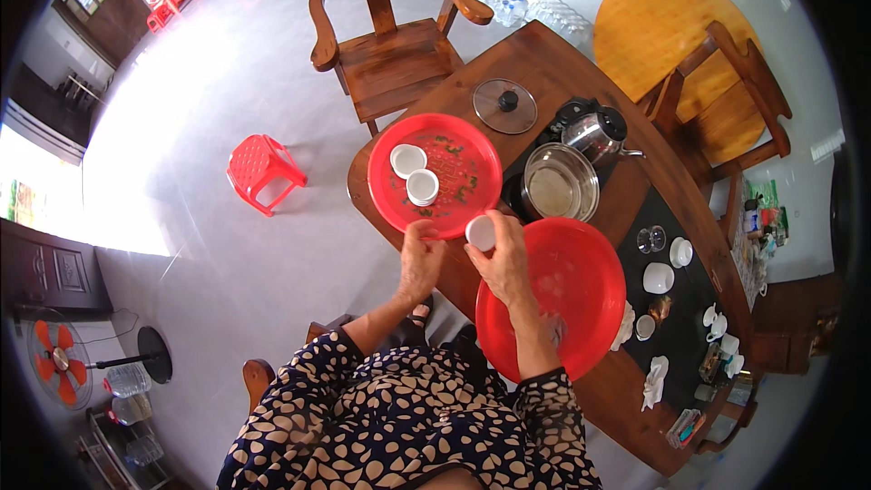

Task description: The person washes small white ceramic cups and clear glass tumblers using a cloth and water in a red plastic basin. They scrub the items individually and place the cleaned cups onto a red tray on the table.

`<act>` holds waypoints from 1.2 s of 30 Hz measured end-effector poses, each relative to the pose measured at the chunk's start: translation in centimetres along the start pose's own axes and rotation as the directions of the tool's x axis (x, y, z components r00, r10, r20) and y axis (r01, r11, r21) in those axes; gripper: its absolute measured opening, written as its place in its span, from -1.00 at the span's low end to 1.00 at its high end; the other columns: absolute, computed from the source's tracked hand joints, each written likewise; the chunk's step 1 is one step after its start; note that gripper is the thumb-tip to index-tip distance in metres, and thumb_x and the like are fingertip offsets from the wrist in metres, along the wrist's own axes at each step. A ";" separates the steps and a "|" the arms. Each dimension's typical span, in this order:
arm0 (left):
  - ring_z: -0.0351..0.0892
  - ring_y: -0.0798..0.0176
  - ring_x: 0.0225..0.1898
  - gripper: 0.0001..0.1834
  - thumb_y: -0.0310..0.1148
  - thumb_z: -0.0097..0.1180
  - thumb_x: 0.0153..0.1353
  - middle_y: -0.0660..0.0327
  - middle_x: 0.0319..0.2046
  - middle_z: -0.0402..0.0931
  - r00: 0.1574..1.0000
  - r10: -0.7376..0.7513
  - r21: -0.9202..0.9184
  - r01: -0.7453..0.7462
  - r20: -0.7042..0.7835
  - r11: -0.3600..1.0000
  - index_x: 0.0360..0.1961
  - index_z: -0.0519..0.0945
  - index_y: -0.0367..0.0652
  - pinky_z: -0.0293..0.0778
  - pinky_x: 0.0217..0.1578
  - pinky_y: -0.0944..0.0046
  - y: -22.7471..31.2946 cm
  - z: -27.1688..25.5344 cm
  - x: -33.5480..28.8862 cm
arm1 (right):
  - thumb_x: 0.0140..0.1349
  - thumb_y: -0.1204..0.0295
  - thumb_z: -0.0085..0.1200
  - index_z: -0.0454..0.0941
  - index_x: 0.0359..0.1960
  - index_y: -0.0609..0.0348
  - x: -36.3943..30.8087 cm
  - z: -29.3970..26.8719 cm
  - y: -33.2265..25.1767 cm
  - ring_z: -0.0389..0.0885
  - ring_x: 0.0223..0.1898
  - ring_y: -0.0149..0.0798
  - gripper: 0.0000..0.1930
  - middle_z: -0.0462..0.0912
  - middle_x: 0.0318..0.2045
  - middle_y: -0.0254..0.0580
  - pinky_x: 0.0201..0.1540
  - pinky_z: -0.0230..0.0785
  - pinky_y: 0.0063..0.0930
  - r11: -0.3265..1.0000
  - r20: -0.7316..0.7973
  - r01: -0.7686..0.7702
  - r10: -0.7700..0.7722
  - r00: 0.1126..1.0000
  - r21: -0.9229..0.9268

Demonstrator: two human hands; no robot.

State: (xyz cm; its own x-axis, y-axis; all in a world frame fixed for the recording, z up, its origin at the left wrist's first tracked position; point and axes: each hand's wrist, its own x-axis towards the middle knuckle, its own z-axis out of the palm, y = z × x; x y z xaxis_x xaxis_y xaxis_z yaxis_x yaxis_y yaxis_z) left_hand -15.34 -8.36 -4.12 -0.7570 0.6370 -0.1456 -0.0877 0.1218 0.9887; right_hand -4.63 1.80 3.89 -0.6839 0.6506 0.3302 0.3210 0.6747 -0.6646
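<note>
Head view: white cup (pixel 481 233) in pinch of right hand (pixel 507 265); left hand (pixel 421 263) apparently half-spread

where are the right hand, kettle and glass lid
right hand (pixel 505 265): head view, on the back of the hand
kettle (pixel 588 138): head view, on its shiny metal body
glass lid (pixel 508 102): head view, on its black knob
</note>
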 end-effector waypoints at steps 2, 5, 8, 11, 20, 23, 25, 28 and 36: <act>0.52 0.24 -0.25 -0.51 -0.52 0.09 0.09 0.06 -0.12 0.33 0.996 -0.087 -0.150 0.082 -0.023 0.985 0.05 0.21 -0.23 0.51 -0.36 0.30 0.7 -1.6 1.5 | -0.19 0.51 0.30 0.32 -0.01 0.24 1.2 2.6 0.6 0.39 -0.14 0.06 -0.38 0.42 -0.20 0.01 -0.09 0.31 -0.18 0.998 0.058 -0.022 0.025 0.998 -0.051; 0.53 0.16 -0.20 -0.37 -0.40 0.13 0.08 -0.02 -0.01 0.23 0.979 -0.204 -0.249 0.193 -0.017 0.949 0.15 0.13 -0.24 0.54 -0.37 0.26 1.6 -3.1 3.8 | -0.21 0.48 0.30 0.32 -0.03 0.23 2.6 5.8 1.5 0.40 -0.17 0.05 -0.39 0.43 -0.23 0.01 -0.12 0.33 -0.16 0.989 0.135 -0.027 0.047 0.990 -0.146; 0.53 0.11 -0.18 -0.16 -0.24 0.16 0.08 -0.07 0.05 0.16 0.950 -0.307 -0.304 0.308 0.052 0.901 0.29 -0.02 -0.21 0.55 -0.37 0.22 2.1 -3.4 5.6 | -0.20 0.47 0.29 0.30 -0.02 0.22 3.2 7.7 2.2 0.38 -0.12 0.09 -0.38 0.41 -0.20 0.06 -0.09 0.31 -0.14 0.967 0.224 -0.119 0.170 0.960 -0.226; 0.52 0.08 -0.17 -0.15 -0.23 0.14 0.08 -0.08 0.06 0.14 0.931 -0.354 -0.290 0.364 0.088 0.885 0.31 -0.03 -0.21 0.57 -0.40 0.22 1.6 -3.2 7.5 | -0.22 0.47 0.28 0.24 0.05 0.22 3.4 9.3 3.1 0.38 -0.11 0.13 -0.30 0.41 -0.19 0.08 -0.09 0.32 -0.11 0.959 0.247 -0.139 0.201 0.948 -0.248; 0.45 0.04 -0.07 -0.20 -0.04 0.12 0.07 -0.09 -0.02 0.32 0.914 -0.402 -0.115 0.405 0.048 0.907 0.18 0.10 -0.31 0.60 -0.46 0.16 1.7 -4.3 10.1 | -0.22 0.44 0.31 0.14 0.17 0.16 4.2 10.4 3.0 0.37 -0.04 0.14 -0.17 0.38 -0.12 0.07 -0.04 0.34 -0.11 0.935 0.354 -0.329 0.356 0.865 -0.135; 0.47 -0.03 -0.14 -0.32 -0.07 0.02 0.16 -0.12 0.02 0.31 0.976 -0.205 0.012 0.206 -0.073 0.978 0.15 0.17 -0.32 0.55 -0.33 0.10 1.0 -4.4 11.1 | -0.22 0.42 0.30 0.16 0.16 0.14 4.2 11.0 3.3 0.35 -0.02 0.14 -0.18 0.37 -0.11 0.07 -0.03 0.32 -0.10 0.931 0.379 -0.352 0.361 0.852 -0.096; 0.48 -0.05 -0.18 -0.42 -0.12 -0.04 0.20 -0.15 -0.04 0.36 0.991 -0.049 0.178 0.071 -0.128 0.981 0.11 0.24 -0.32 0.49 -0.29 0.06 -1.6 -4.6 12.8 | -0.22 0.40 0.31 0.18 0.13 0.13 4.2 11.4 3.0 0.35 -0.03 0.14 -0.21 0.37 -0.12 0.07 -0.03 0.32 -0.09 0.929 0.386 -0.362 0.362 0.849 -0.073; 0.49 -0.05 -0.26 -0.56 -0.22 -0.10 0.23 -0.18 -0.21 0.47 0.997 -0.064 0.221 0.056 0.030 0.974 0.03 0.35 -0.31 0.38 -0.25 0.01 -0.1 -4.8 13.8 | -0.22 0.39 0.31 0.21 0.09 0.13 4.0 11.9 2.9 0.36 -0.07 0.15 -0.25 0.37 -0.15 0.08 -0.07 0.31 -0.07 0.926 0.370 -0.377 0.361 0.856 -0.031; 0.44 0.22 -0.45 -0.69 -0.26 -0.08 0.24 0.09 -0.48 0.44 0.992 -0.120 0.128 0.114 0.037 0.985 -0.20 0.40 -0.35 0.36 -0.44 0.21 -1.3 -5.8 15.2 | -0.29 0.32 0.40 0.22 0.02 0.29 3.0 14.0 1.4 0.44 -0.14 0.13 -0.20 0.39 -0.18 0.11 -0.17 0.40 -0.08 0.944 0.200 -0.323 0.329 0.923 -0.064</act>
State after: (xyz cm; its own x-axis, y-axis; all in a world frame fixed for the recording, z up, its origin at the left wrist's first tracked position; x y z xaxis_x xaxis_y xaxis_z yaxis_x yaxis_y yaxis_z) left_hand -30.49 -3.30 -7.45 -0.7165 0.6456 -0.2642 -0.0895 0.2905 0.9527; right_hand -15.44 -0.15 -5.45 -0.6562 0.7531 -0.0479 0.5660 0.4492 -0.6913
